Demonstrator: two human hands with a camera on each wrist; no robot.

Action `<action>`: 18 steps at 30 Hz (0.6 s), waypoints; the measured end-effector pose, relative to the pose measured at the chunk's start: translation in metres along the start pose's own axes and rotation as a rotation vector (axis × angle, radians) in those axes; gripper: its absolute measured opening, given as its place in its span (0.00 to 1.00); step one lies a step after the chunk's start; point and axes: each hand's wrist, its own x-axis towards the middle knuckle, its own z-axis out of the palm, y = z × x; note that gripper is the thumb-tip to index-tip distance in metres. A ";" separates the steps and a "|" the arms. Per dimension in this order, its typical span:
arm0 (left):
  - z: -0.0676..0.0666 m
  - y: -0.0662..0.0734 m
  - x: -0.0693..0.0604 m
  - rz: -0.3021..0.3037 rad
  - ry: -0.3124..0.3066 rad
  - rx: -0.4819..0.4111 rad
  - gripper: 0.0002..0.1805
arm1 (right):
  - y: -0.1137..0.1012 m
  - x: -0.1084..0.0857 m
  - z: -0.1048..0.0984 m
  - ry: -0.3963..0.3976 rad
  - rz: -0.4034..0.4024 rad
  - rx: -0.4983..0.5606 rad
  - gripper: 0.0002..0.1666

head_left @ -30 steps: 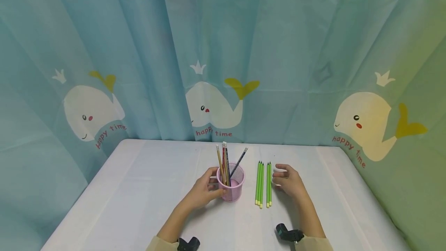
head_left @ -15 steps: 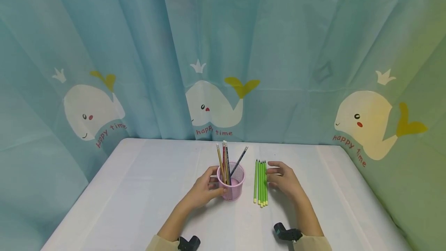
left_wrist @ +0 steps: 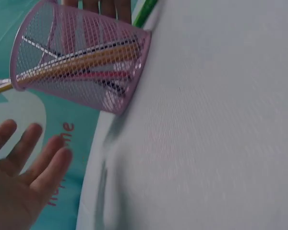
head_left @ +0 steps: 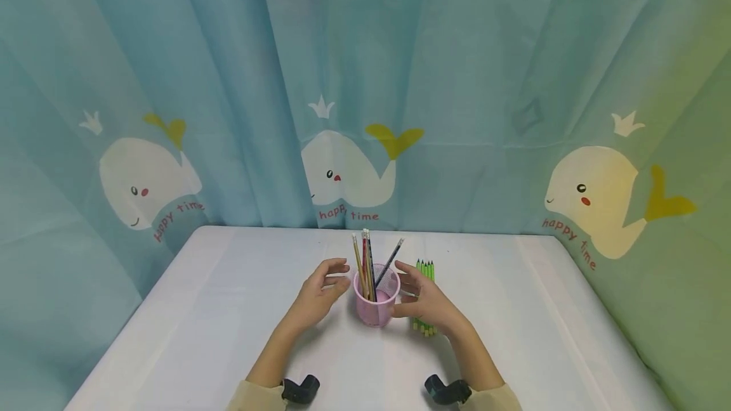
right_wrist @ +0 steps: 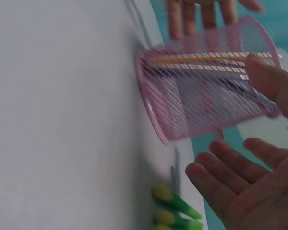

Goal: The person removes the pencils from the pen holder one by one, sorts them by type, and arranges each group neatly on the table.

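Observation:
A pink mesh pencil cup (head_left: 374, 314) stands upright on the table with several pencils (head_left: 365, 265) leaning inside it. My left hand (head_left: 317, 292) is held to the left of the cup, apart from it, with fingers loosely extended. Close at the cup's right side is my right hand (head_left: 428, 303), its fingers spread; in the right wrist view the thumb (right_wrist: 269, 81) overlaps the cup, and contact is unclear. Several green pencils (head_left: 425, 330) lie side by side beneath the right hand, which hides their middles. Their points face the back of the table.
The white table (head_left: 228, 322) ends at a blue-green curtain (head_left: 480, 81) printed with whales. Dark wrist-worn devices sit on both forearms, the left device (head_left: 301, 390) and the right device (head_left: 447, 390).
My right hand first pushed the green pencils together leftward, then moved left over them to the cup. My left hand has let go of the cup and drawn away left.

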 end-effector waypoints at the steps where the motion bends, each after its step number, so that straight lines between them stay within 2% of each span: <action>1: -0.001 0.000 0.000 0.005 0.024 0.001 0.25 | 0.000 0.001 0.003 0.003 -0.006 -0.001 0.58; 6: 0.000 0.001 0.002 0.023 0.097 -0.015 0.22 | 0.001 0.002 0.013 0.019 -0.034 -0.007 0.53; 12: 0.001 0.006 0.006 0.044 0.119 -0.042 0.22 | 0.001 0.003 0.018 0.024 -0.051 -0.001 0.49; 18: 0.007 0.012 0.013 0.023 0.143 -0.087 0.24 | 0.002 0.005 0.023 0.043 -0.064 0.010 0.48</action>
